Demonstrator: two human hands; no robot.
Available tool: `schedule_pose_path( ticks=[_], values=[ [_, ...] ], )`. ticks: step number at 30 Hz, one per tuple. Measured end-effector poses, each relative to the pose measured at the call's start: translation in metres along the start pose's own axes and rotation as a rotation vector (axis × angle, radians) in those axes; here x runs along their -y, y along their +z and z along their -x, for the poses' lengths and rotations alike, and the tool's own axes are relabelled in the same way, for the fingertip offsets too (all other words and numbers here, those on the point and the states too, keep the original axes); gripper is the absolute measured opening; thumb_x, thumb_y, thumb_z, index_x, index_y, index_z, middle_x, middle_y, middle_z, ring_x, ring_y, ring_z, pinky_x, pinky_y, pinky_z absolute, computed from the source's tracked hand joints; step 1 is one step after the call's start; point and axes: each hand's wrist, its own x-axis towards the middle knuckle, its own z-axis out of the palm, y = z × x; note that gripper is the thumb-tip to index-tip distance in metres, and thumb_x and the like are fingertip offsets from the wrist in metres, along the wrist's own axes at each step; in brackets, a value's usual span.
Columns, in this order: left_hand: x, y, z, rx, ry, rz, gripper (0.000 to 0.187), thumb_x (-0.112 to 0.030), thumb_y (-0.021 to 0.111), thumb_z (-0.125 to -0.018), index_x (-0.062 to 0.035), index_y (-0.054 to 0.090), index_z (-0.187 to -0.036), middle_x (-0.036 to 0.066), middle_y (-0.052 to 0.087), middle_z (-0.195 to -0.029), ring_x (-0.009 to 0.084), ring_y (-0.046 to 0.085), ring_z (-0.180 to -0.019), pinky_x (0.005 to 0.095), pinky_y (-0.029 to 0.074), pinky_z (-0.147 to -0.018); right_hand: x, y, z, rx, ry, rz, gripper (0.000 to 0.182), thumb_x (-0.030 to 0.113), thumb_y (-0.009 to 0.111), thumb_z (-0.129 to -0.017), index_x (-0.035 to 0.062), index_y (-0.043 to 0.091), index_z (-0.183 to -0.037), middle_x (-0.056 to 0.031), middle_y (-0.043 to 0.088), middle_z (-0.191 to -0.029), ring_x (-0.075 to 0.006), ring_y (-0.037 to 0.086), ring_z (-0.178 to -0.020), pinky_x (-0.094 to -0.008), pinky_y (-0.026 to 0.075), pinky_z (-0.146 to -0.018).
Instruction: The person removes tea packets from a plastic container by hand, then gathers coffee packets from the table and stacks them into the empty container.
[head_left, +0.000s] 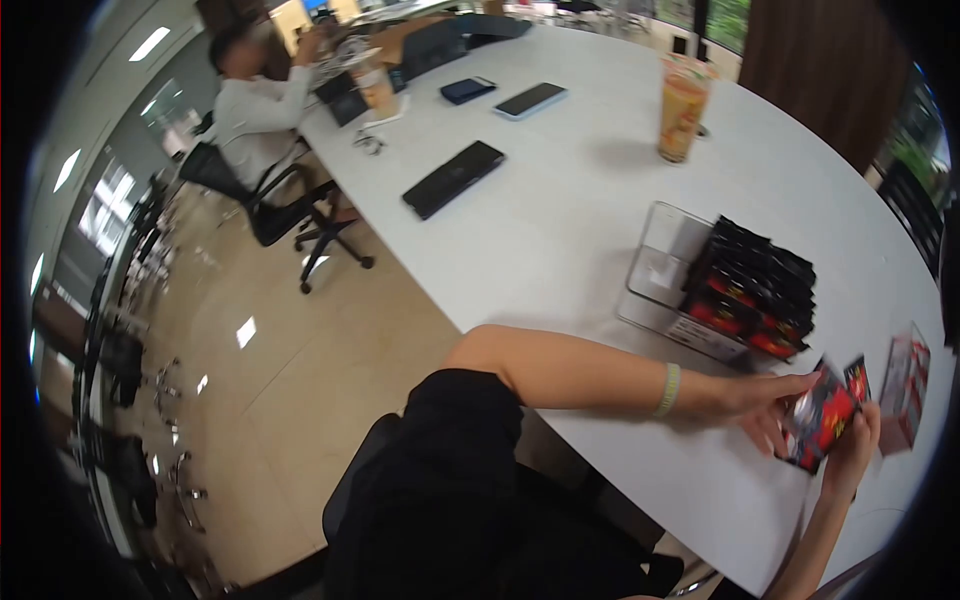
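Low at the right of the head view, my left hand [765,402] reaches across and pinches a black and red foil packet [822,425] by its left side. My right hand [856,448] grips the same packet from the right. A second small black and red packet [857,375] sticks up by the right fingers. Just beyond my hands stands a clear plastic container [648,262], its right part filled with several upright black and red packets [752,285]. To the right of my hands is a red and clear box [905,392].
Farther along the white table [560,240] are a tall cup of orange drink [684,110], a black phone [454,179], another phone [531,100] and a dark blue case [467,91]. A person [262,110] sits at the far left edge near another drink cup [376,90].
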Motion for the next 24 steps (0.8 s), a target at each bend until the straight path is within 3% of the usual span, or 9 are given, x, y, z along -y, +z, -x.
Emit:
schedule_pose_path(
  ticks=[2,5,8,10,13,18,19,22,24],
  values=[
    [-0.001,0.004,0.009,0.167,-0.083,0.358,0.091,-0.076,0.041,-0.072,0.0039,0.050,-0.113,0.018,0.059,-0.097,0.0303,0.064,-0.080,0.0384,0.054,-0.065,-0.014,0.000,0.006,0.007,-0.029,0.029,0.014,0.011,0.055,-0.083,0.0039,0.049,-0.094,0.0014,0.049,-0.084,-0.0062,0.048,-0.079,-0.0198,0.038,-0.074],
    [-0.005,0.002,0.015,0.261,-0.324,0.365,0.076,-0.065,0.040,-0.081,0.0030,0.049,-0.113,0.019,0.059,-0.097,0.0332,0.064,-0.080,0.0411,0.054,-0.067,-0.005,0.031,0.024,0.043,0.030,0.390,0.007,0.005,0.052,-0.085,0.0024,0.051,-0.091,0.0041,0.045,-0.069,-0.0017,0.040,-0.061,-0.0147,0.032,-0.058],
    [-0.002,0.004,0.016,0.302,-0.299,0.269,0.052,-0.043,0.043,-0.087,0.0015,0.047,-0.113,0.018,0.059,-0.099,0.0340,0.064,-0.082,0.0432,0.054,-0.069,-0.024,0.016,0.027,0.265,-0.366,0.927,0.022,0.002,0.052,-0.083,-0.0050,0.054,-0.103,-0.0068,0.057,-0.078,-0.0121,0.052,-0.070,-0.0218,0.040,-0.067],
    [0.001,0.002,0.012,0.337,-0.298,0.221,0.040,-0.031,0.044,-0.089,0.0007,0.046,-0.113,0.018,0.058,-0.100,0.0344,0.064,-0.083,0.0443,0.054,-0.070,-0.018,0.016,0.028,0.198,-0.361,0.972,0.026,0.005,0.050,-0.084,-0.0056,0.053,-0.107,-0.0107,0.058,-0.084,-0.0163,0.055,-0.075,-0.0253,0.041,-0.071],
    [0.004,0.001,0.009,0.262,-0.204,0.236,0.038,-0.024,0.047,-0.088,0.0010,0.041,-0.116,0.021,0.055,-0.104,0.0378,0.063,-0.083,0.0480,0.052,-0.071,-0.004,0.023,0.024,0.146,-0.368,1.091,0.032,0.013,0.044,-0.088,-0.0057,0.052,-0.113,-0.0160,0.059,-0.093,-0.0223,0.056,-0.085,-0.0310,0.041,-0.076],
    [0.010,0.001,0.004,0.102,0.130,0.113,0.040,-0.011,0.054,-0.084,-0.0007,0.039,-0.120,0.012,0.055,-0.105,0.0219,0.062,-0.086,0.0322,0.051,-0.072,0.006,0.019,0.012,0.431,-0.262,1.240,0.053,0.041,0.032,-0.091,-0.0053,0.054,-0.104,-0.0198,0.056,-0.099,-0.0365,0.053,-0.093,-0.0385,0.040,-0.078],
    [0.011,0.000,0.003,0.125,0.192,0.056,0.040,-0.011,0.055,-0.084,-0.0012,0.041,-0.120,0.009,0.055,-0.105,0.0147,0.059,-0.088,0.0291,0.050,-0.072,-0.002,0.016,0.010,0.407,-0.221,1.210,0.067,0.057,0.039,-0.084,-0.0059,0.055,-0.097,-0.0213,0.056,-0.099,-0.0401,0.052,-0.092,-0.0401,0.040,-0.078],
    [0.007,0.000,0.010,-0.048,0.185,-0.180,0.041,-0.014,0.057,-0.084,-0.0011,0.042,-0.120,0.007,0.055,-0.105,0.0118,0.056,-0.090,0.0276,0.048,-0.074,0.014,0.027,0.005,0.559,-0.185,1.194,0.080,0.069,0.050,-0.069,-0.0067,0.057,-0.094,-0.0223,0.057,-0.099,-0.0405,0.051,-0.096,-0.0420,0.041,-0.080],
    [0.007,0.000,0.010,-0.152,0.281,-0.251,0.040,-0.015,0.058,-0.085,-0.0010,0.043,-0.119,0.005,0.055,-0.106,0.0102,0.054,-0.092,0.0268,0.047,-0.078,0.007,0.022,0.005,0.533,-0.404,1.240,0.083,0.067,0.063,-0.053,-0.0057,0.058,-0.092,-0.0222,0.057,-0.100,-0.0402,0.050,-0.101,-0.0436,0.041,-0.084]
  ],
)
